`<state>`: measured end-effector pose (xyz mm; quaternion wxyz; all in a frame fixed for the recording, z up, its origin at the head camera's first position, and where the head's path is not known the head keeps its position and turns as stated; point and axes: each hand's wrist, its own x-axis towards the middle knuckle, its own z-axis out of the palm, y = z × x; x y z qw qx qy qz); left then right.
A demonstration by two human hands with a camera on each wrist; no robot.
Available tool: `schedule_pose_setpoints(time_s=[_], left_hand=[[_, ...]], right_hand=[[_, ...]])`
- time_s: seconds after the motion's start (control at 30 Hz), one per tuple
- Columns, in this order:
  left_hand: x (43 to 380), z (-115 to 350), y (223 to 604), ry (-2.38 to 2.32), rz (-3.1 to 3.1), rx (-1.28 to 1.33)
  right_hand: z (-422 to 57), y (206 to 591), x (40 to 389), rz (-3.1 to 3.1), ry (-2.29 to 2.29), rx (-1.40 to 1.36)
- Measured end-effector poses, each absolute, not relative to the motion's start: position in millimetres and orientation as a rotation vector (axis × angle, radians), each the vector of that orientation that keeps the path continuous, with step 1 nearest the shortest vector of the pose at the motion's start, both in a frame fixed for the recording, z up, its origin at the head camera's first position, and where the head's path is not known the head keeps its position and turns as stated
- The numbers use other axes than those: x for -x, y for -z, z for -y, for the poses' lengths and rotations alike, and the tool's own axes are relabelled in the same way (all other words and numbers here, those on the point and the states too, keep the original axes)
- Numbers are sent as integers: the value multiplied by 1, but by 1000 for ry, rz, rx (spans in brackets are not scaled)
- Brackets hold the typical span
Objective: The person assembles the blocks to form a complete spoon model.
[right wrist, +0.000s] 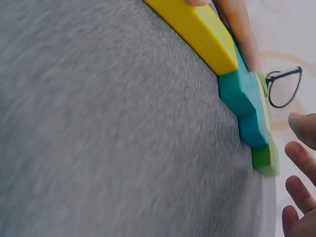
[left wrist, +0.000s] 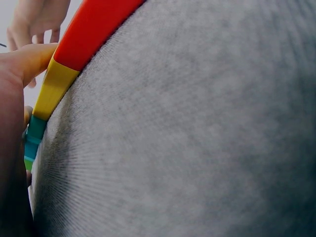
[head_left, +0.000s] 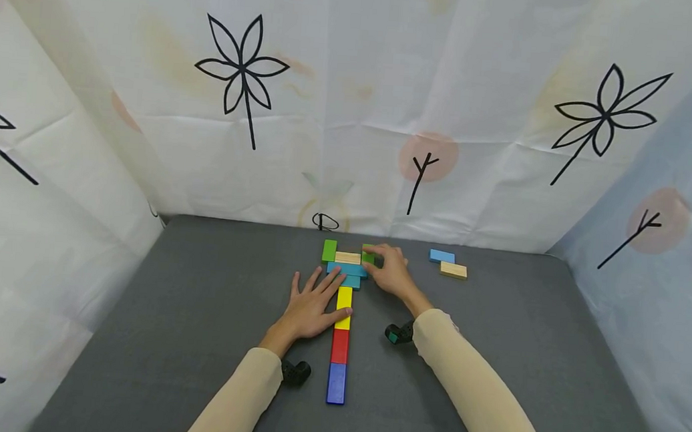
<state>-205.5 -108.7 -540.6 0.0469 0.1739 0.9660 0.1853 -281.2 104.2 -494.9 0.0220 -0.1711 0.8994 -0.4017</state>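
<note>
In the head view, wooden blocks lie in a row: a blue block (head_left: pixel 337 383), a red block (head_left: pixel 339 346), a yellow block (head_left: pixel 344 299), two teal blocks (head_left: pixel 350 281). Beyond them a natural wood block (head_left: pixel 348 257) sits between a left green block (head_left: pixel 329 250) and a right green block (head_left: pixel 368 258). Fingers spread, my left hand (head_left: pixel 310 309) rests its thumb on the yellow block and fingertips on the teal ones. My right hand (head_left: pixel 392 271) hovers at the right green block (right wrist: pixel 263 157), thumb and index apart; a gap shows between them and it in the right wrist view.
To the right on the grey table (head_left: pixel 492 360) lie a light blue block (head_left: pixel 442 256) and another wood block (head_left: pixel 453 270), touching or nearly so. A white patterned cloth (head_left: pixel 354 96) hangs behind the table and along both sides. Both wrists wear dark cameras.
</note>
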Motion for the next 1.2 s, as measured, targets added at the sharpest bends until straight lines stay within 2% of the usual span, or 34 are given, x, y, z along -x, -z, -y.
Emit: schedule_pose_setpoints(time_s=[0.5,1.2], left_hand=[[204,110,541,-579,-2948,-532],[204,110,541,-583,-2950,-538]], right_hand=[[-173,502,267,-2810,1475,502],[-261,515,260,-2979,1451,72]])
